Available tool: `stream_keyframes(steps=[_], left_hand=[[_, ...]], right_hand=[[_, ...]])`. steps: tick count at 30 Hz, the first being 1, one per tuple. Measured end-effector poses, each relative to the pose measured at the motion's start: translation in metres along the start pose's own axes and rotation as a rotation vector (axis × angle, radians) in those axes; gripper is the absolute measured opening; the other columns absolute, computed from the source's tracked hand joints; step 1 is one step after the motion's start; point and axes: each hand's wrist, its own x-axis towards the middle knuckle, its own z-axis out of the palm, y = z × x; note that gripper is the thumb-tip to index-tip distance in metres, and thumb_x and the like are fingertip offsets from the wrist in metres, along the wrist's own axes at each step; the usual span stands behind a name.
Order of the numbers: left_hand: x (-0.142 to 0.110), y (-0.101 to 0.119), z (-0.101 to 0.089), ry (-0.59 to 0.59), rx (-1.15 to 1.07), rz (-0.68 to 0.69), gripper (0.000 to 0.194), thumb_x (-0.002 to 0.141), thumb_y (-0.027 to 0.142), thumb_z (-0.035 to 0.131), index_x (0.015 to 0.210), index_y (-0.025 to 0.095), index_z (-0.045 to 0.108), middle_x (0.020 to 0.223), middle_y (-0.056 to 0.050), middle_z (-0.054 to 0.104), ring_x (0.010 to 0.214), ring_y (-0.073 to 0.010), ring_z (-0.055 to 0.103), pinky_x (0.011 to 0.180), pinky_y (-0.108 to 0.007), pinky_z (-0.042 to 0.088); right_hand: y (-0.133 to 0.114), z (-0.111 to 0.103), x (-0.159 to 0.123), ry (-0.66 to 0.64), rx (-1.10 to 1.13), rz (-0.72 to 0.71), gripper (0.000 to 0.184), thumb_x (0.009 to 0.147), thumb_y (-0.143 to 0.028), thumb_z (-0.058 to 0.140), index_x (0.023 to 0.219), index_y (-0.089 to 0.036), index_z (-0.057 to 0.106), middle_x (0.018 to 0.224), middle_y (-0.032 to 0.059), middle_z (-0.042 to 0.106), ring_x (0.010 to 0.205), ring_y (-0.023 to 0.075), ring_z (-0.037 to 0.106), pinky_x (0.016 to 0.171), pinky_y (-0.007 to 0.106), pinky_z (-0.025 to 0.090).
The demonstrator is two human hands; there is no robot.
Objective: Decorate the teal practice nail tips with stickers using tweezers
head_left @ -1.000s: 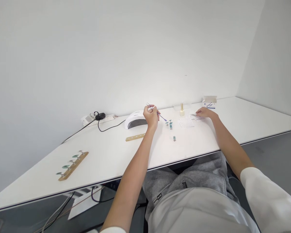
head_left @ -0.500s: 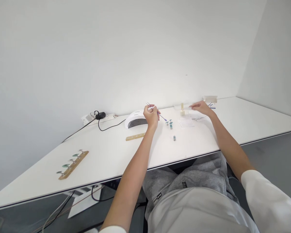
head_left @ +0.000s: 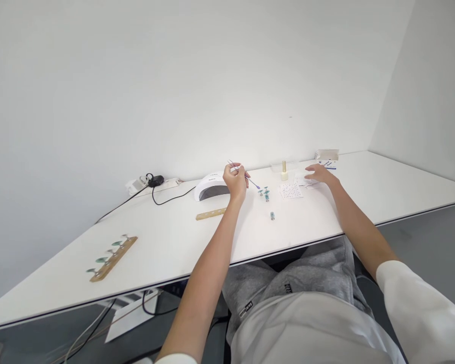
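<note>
My left hand [head_left: 235, 180] is closed around thin tweezers [head_left: 250, 180] whose purple tip points down to the right, toward small teal nail tips on stands [head_left: 265, 192]. My right hand [head_left: 319, 174] lies low over small white packets [head_left: 302, 180] on the white table [head_left: 167, 242], fingers stretched out. A dotted sticker sheet [head_left: 290, 190] lies between the hands. One loose small teal piece [head_left: 272, 216] lies nearer to me.
A white nail lamp [head_left: 211, 186] stands behind my left hand, its black cable running to a power strip [head_left: 147, 183]. A bare wooden strip [head_left: 211, 214] and a wooden strip with teal tips [head_left: 111, 258] lie left. A small bottle [head_left: 284, 171] and a box [head_left: 327, 157] stand at the back.
My right hand lifted and swung left toward the small bottle, then came back down to the right onto the white packets. The sticker sheet now lies uncovered. My left hand stayed still.
</note>
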Motion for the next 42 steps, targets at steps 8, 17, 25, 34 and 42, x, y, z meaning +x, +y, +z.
stream_keyframes(steps=[8, 17, 25, 34, 42], left_hand=[[0.0, 0.0, 0.0, -0.007, 0.0, -0.001, 0.018, 0.076, 0.024, 0.058, 0.088, 0.019, 0.046, 0.05, 0.007, 0.055, 0.025, -0.005, 0.036, 0.03, -0.016, 0.023], [-0.001, 0.002, 0.001, 0.0, 0.0, -0.014, 0.017, 0.077, 0.023, 0.059, 0.088, 0.018, 0.047, 0.05, 0.007, 0.055, 0.026, -0.0044, 0.036, 0.031, -0.015, 0.024], [-0.002, 0.001, 0.001, -0.008, -0.002, -0.004, 0.016, 0.077, 0.023, 0.058, 0.087, 0.019, 0.047, 0.05, 0.007, 0.055, 0.026, -0.0049, 0.036, 0.03, -0.015, 0.024], [-0.001, 0.0, -0.001, -0.015, -0.005, 0.002, 0.015, 0.077, 0.022, 0.056, 0.088, 0.018, 0.047, 0.05, 0.007, 0.056, 0.025, -0.0053, 0.036, 0.03, -0.016, 0.024], [-0.001, 0.001, 0.0, -0.007, 0.009, -0.007, 0.015, 0.076, 0.021, 0.057, 0.087, 0.018, 0.047, 0.049, 0.007, 0.055, 0.025, -0.0053, 0.036, 0.03, -0.016, 0.023]], right_hand=[[0.006, 0.005, 0.0, -0.177, -0.076, 0.059, 0.065, 0.061, -0.035, 0.082, 0.121, -0.017, 0.063, 0.128, 0.0133, 0.061, 0.114, 0.0274, 0.06, 0.095, 0.035, 0.047], [0.02, -0.005, 0.008, -0.186, -0.046, 0.026, 0.054, 0.065, -0.023, 0.076, 0.117, -0.017, 0.065, 0.122, 0.0101, 0.065, 0.11, 0.0254, 0.062, 0.094, 0.034, 0.047], [0.029, -0.001, 0.014, 0.055, -0.094, 0.157, 0.041, 0.086, -0.029, 0.052, 0.122, -0.013, 0.061, 0.139, 0.018, 0.05, 0.122, 0.0325, 0.051, 0.101, 0.043, 0.04], [0.006, 0.008, -0.004, -0.178, -0.192, 0.081, 0.084, 0.059, -0.059, 0.077, 0.13, -0.02, 0.055, 0.135, 0.0149, 0.054, 0.118, 0.0315, 0.053, 0.094, 0.037, 0.043], [0.004, -0.006, -0.004, -0.071, -0.208, 0.073, 0.024, 0.083, -0.038, 0.057, 0.082, -0.017, 0.069, 0.075, 0.0056, 0.063, 0.072, 0.0185, 0.056, 0.063, 0.027, 0.04]])
